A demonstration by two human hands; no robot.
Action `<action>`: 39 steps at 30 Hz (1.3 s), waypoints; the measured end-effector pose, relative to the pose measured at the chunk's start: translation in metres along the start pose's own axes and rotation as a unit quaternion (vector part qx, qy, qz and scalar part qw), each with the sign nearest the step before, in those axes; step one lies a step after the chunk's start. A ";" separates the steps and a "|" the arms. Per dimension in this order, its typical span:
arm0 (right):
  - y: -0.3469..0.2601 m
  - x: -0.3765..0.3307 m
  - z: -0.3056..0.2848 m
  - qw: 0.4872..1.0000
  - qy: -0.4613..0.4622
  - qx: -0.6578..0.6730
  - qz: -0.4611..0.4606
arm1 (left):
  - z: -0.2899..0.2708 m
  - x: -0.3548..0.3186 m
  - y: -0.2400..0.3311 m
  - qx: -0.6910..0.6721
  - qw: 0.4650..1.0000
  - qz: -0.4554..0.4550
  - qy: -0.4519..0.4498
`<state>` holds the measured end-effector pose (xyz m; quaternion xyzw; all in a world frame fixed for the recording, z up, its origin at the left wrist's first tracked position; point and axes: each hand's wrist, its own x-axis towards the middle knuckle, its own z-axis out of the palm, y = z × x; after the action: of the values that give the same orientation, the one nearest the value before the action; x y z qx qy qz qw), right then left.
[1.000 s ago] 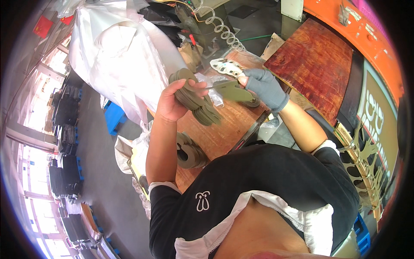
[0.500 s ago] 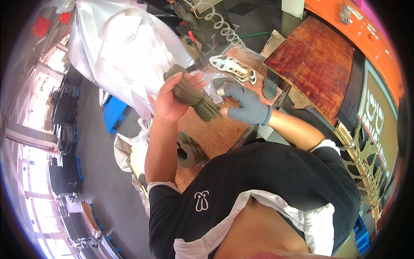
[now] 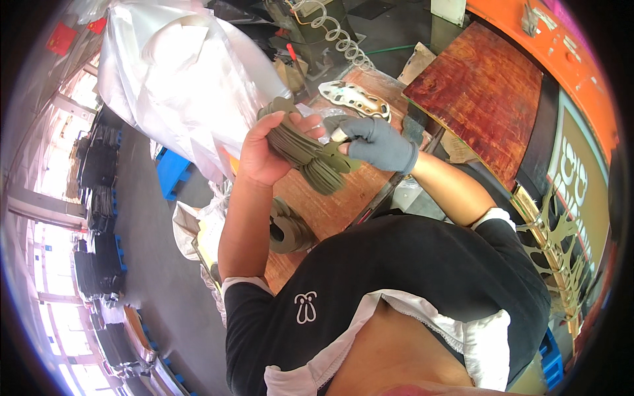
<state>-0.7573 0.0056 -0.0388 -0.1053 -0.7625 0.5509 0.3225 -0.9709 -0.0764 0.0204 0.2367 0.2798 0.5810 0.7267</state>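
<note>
The left hand (image 3: 264, 155) is bare, and its fingers (image 3: 307, 125) wrap tight around a stack (image 3: 297, 148) of thin, dark green flat pieces, held up over the counter (image 3: 330, 204). The right hand (image 3: 380, 142) wears a grey glove; its fingers pinch the fanned-out lower end of the stack. The pieces look light and bendy, and they may slide apart, so holding the stack across its middle seems best. More such pieces (image 3: 290, 228) lie on the counter below. A big white bag (image 3: 178, 86) stands to the left.
</note>
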 end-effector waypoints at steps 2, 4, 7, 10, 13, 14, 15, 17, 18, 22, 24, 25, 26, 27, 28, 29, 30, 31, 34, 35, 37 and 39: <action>-0.003 -0.001 -0.002 0.993 0.008 -0.104 -0.054 | -0.001 0.000 0.000 0.005 1.000 0.002 -0.004; -0.008 0.000 -0.007 0.983 -0.006 -0.176 -0.047 | -0.002 0.001 0.000 0.008 1.000 0.002 -0.016; -0.015 0.001 -0.012 0.987 0.001 -0.157 -0.027 | -0.002 0.003 0.001 0.007 1.000 -0.007 -0.018; -0.017 -0.001 -0.009 0.986 0.025 -0.163 -0.021 | 0.001 0.004 0.000 -0.015 1.000 -0.005 0.008; -0.013 -0.005 0.003 0.977 0.065 -0.190 -0.079 | 0.004 0.005 -0.004 -0.054 0.997 0.016 0.043; -0.011 -0.006 0.006 0.974 0.054 -0.197 -0.100 | 0.005 0.005 -0.005 -0.067 0.997 0.016 0.038; -0.009 -0.007 0.010 0.970 0.081 -0.209 -0.094 | 0.005 0.006 -0.006 -0.079 0.996 0.018 0.024; -0.007 -0.008 0.013 0.964 0.077 -0.246 -0.070 | 0.005 0.006 -0.008 -0.068 0.996 0.035 0.044; -0.007 -0.008 0.014 0.966 0.081 -0.234 -0.070 | 0.005 0.006 -0.008 -0.063 0.995 0.043 0.059; -0.011 -0.011 0.014 0.974 0.066 -0.208 -0.065 | 0.006 0.004 -0.009 -0.084 0.994 0.040 0.061; -0.014 -0.011 0.012 0.979 0.021 -0.201 -0.031 | 0.008 0.002 -0.009 -0.083 0.995 0.033 0.038; -0.016 -0.011 0.011 0.979 -0.015 -0.204 0.002 | 0.009 0.001 -0.009 -0.069 0.997 0.024 0.021; -0.017 -0.010 0.010 0.973 -0.059 -0.221 0.030 | 0.011 0.000 -0.008 -0.055 0.998 0.016 0.004; -0.018 -0.009 0.009 0.989 -0.085 -0.116 0.039 | 0.013 0.000 -0.007 -0.041 0.999 0.006 -0.019; -0.019 -0.007 0.008 0.992 -0.116 -0.025 0.045 | 0.015 -0.001 -0.006 -0.030 0.999 -0.002 -0.026; -0.019 -0.005 0.007 0.988 -0.122 0.059 0.075 | 0.016 -0.001 -0.005 -0.019 0.999 -0.012 -0.039; -0.019 -0.004 0.006 0.983 -0.168 0.057 0.039 | 0.018 -0.002 -0.004 -0.009 0.998 -0.019 -0.059; -0.019 -0.002 0.005 0.980 -0.189 0.048 0.028 | 0.019 -0.002 -0.003 -0.002 0.997 -0.035 -0.064; -0.021 0.000 0.003 0.973 -0.227 0.046 0.009 | 0.021 -0.004 0.001 0.021 0.994 -0.060 -0.084; -0.021 0.000 0.002 0.971 -0.235 0.050 0.005 | 0.021 -0.004 0.002 0.030 0.994 -0.062 -0.079; -0.023 -0.001 0.000 0.974 -0.223 -0.005 0.034 | 0.021 -0.005 0.003 0.045 0.994 -0.058 -0.078; -0.025 -0.003 -0.001 0.980 -0.196 -0.028 0.030 | 0.022 -0.005 0.002 0.056 0.994 -0.039 -0.080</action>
<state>-0.7496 -0.0048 -0.0170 -0.0269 -0.8226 0.5485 0.1474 -0.9583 -0.0811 0.0384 0.3117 0.2621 0.5147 0.7545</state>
